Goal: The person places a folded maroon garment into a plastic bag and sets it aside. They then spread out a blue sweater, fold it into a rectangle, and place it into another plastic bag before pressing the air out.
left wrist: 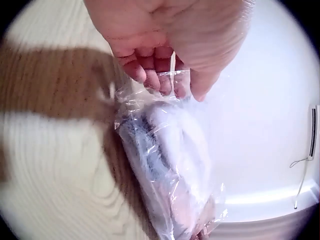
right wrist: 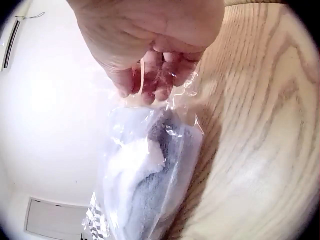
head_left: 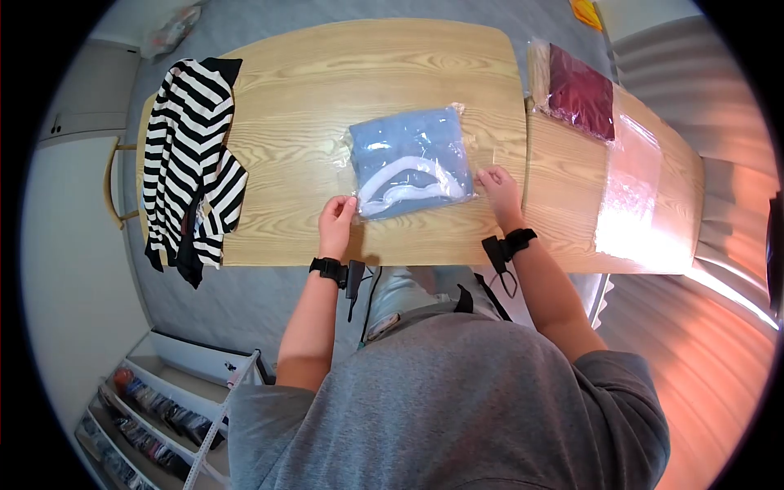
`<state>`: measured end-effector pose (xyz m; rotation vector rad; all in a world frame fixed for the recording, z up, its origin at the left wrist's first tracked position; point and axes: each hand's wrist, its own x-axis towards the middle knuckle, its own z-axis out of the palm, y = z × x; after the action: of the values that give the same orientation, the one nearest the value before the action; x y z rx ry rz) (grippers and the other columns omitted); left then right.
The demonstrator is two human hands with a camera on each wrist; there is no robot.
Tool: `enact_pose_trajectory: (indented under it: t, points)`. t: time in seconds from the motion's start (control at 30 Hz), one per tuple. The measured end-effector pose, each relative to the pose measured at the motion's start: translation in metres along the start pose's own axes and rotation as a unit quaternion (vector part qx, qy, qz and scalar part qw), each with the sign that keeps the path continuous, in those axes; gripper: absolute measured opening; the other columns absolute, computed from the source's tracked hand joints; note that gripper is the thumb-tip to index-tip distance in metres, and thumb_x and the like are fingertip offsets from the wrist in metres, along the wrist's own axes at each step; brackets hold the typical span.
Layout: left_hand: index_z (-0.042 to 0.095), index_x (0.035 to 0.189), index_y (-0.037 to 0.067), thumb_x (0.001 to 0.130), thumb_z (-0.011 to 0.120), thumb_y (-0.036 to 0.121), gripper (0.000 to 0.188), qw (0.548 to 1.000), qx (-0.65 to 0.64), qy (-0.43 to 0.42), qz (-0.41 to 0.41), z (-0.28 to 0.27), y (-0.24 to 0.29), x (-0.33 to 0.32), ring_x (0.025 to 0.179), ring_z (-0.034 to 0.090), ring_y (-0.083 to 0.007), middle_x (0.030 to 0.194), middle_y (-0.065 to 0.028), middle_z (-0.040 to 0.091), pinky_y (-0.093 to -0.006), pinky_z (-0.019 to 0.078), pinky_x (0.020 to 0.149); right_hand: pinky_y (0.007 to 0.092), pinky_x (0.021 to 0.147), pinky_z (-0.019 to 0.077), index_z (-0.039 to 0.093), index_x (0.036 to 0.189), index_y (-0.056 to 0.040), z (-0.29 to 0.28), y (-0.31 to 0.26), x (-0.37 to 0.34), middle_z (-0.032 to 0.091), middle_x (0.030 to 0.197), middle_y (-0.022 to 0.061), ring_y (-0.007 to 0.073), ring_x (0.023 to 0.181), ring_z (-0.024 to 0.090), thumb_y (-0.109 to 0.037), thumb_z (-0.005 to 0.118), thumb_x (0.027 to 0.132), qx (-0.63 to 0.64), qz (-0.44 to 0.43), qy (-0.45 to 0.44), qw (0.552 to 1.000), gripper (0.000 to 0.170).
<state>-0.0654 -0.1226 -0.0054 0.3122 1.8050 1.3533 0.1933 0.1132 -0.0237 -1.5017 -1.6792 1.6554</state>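
Observation:
A clear plastic bag holding a folded blue fabric item with a white curved shape (head_left: 408, 163) lies near the middle of the wooden table. At its lower left corner the left hand (head_left: 335, 224) pinches the clear plastic edge; the left wrist view shows the fingers (left wrist: 160, 80) curled at the film above the bag (left wrist: 175, 150). On the bag's right side the right hand (head_left: 502, 196) pinches the plastic, and in the right wrist view its curled fingers (right wrist: 155, 80) hold the film beside the fabric (right wrist: 145, 175).
A black-and-white striped knit garment (head_left: 188, 155) lies at the table's left edge. On the right stand a bagged dark red item (head_left: 580, 94) and an empty-looking clear bag (head_left: 633, 180). Shelves with packed items (head_left: 155, 408) are at the lower left.

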Motion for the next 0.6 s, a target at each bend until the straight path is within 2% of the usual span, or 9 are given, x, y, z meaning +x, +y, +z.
enact_pose_trajectory:
  t: [0.07, 0.1, 0.17, 0.3, 0.37, 0.5, 0.53, 0.57, 0.6]
  points:
    - [0.059, 0.096, 0.004, 0.095, 0.055, 0.019, 0.016, 1.000, -0.010, 0.009, 0.015, 0.006, 0.000, 0.003, 0.075, 0.050, -0.0064, 0.082, 0.0024, 0.058, -0.0216, 0.0408, 0.069, 0.0253, 0.068, 0.0470, 0.058, 0.097, 0.0012, 0.004, -0.006, 0.000, 0.062, 0.076, 0.0026, 0.0115, 0.074, 0.062, -0.018, 0.061, 0.091, 0.147, -0.031, -0.033, 0.988, 0.020]
    - [0.058, 0.092, 0.005, 0.096, 0.053, 0.020, 0.016, 0.999, -0.019, 0.020, 0.031, 0.008, 0.000, 0.004, 0.072, 0.048, -0.0058, 0.079, 0.0022, 0.057, -0.0212, 0.0397, 0.067, 0.0253, 0.068, 0.0470, 0.058, 0.097, 0.0012, 0.004, -0.009, 0.001, 0.062, 0.076, 0.0026, 0.0115, 0.074, 0.062, -0.018, 0.061, 0.091, 0.145, -0.032, -0.033, 0.988, 0.020]
    - [0.055, 0.087, 0.004, 0.097, 0.050, 0.020, 0.019, 0.999, -0.010, 0.019, 0.039, 0.010, 0.000, 0.008, 0.068, 0.046, -0.0060, 0.074, 0.0018, 0.054, -0.0219, 0.0389, 0.063, 0.0253, 0.062, 0.0474, 0.057, 0.093, 0.0011, 0.003, -0.012, 0.006, 0.062, 0.076, 0.0040, 0.0119, 0.066, 0.061, -0.017, 0.058, 0.093, 0.035, -0.022, -0.023, 0.999, 0.018]
    - [0.050, 0.077, 0.005, 0.100, 0.043, 0.023, 0.029, 0.999, 0.008, 0.019, 0.033, 0.013, 0.002, 0.012, 0.059, 0.042, -0.0066, 0.063, 0.0015, 0.047, -0.0232, 0.0372, 0.057, 0.0247, 0.055, 0.0466, 0.057, 0.093, 0.0011, 0.007, -0.027, 0.004, 0.062, 0.075, 0.0055, 0.0127, 0.057, 0.060, -0.019, 0.057, 0.093, 0.050, 0.008, -0.017, 0.999, 0.020]
    - [0.050, 0.077, 0.007, 0.100, 0.043, 0.024, 0.030, 1.000, -0.006, 0.023, 0.017, 0.014, -0.006, 0.016, 0.058, 0.040, -0.0067, 0.064, 0.0027, 0.044, -0.0236, 0.0355, 0.055, 0.0247, 0.049, 0.0452, 0.058, 0.098, 0.0021, 0.011, -0.026, 0.006, 0.061, 0.074, 0.0059, 0.0124, 0.051, 0.058, -0.022, 0.058, 0.093, 0.022, 0.014, -0.002, 1.000, 0.025]
    - [0.048, 0.075, 0.009, 0.100, 0.042, 0.027, 0.031, 0.998, -0.015, 0.060, -0.024, 0.022, -0.001, 0.014, 0.058, 0.037, -0.0069, 0.064, 0.0039, 0.041, -0.0245, 0.0322, 0.053, 0.0315, 0.058, 0.0491, 0.059, 0.106, 0.0009, 0.019, -0.028, 0.005, 0.063, 0.083, 0.0108, 0.0194, 0.063, 0.063, -0.024, 0.058, 0.092, 0.001, 0.078, 0.006, 0.997, 0.028]
    - [0.048, 0.075, 0.009, 0.100, 0.042, 0.027, 0.031, 0.998, -0.016, 0.062, -0.021, 0.024, 0.001, 0.015, 0.058, 0.037, -0.0069, 0.064, 0.0039, 0.041, -0.0245, 0.0322, 0.053, 0.0355, 0.067, 0.0488, 0.058, 0.110, -0.0007, 0.027, -0.034, 0.000, 0.063, 0.089, 0.0135, 0.0237, 0.074, 0.063, -0.024, 0.059, 0.090, -0.148, -0.055, 0.148, 0.976, 0.030]
    - [0.048, 0.075, 0.009, 0.100, 0.042, 0.027, 0.032, 0.997, -0.013, 0.064, -0.028, 0.025, 0.002, 0.014, 0.058, 0.036, -0.0071, 0.064, 0.0038, 0.041, -0.0247, 0.0319, 0.053, 0.0395, 0.075, 0.0485, 0.057, 0.114, -0.0023, 0.036, -0.046, -0.009, 0.064, 0.095, 0.0162, 0.0280, 0.085, 0.063, -0.023, 0.060, 0.089, -0.288, -0.183, 0.282, 0.897, 0.033]
    - [0.048, 0.075, 0.009, 0.100, 0.041, 0.027, 0.032, 0.997, -0.010, 0.066, -0.035, 0.024, 0.003, 0.013, 0.058, 0.036, -0.0073, 0.063, 0.0037, 0.040, -0.0249, 0.0316, 0.052, 0.0403, 0.085, 0.0437, 0.056, 0.117, -0.0041, 0.041, -0.058, -0.018, 0.060, 0.107, 0.0169, 0.0300, 0.099, 0.056, -0.022, 0.061, 0.087, -0.293, -0.221, 0.219, 0.904, 0.036]
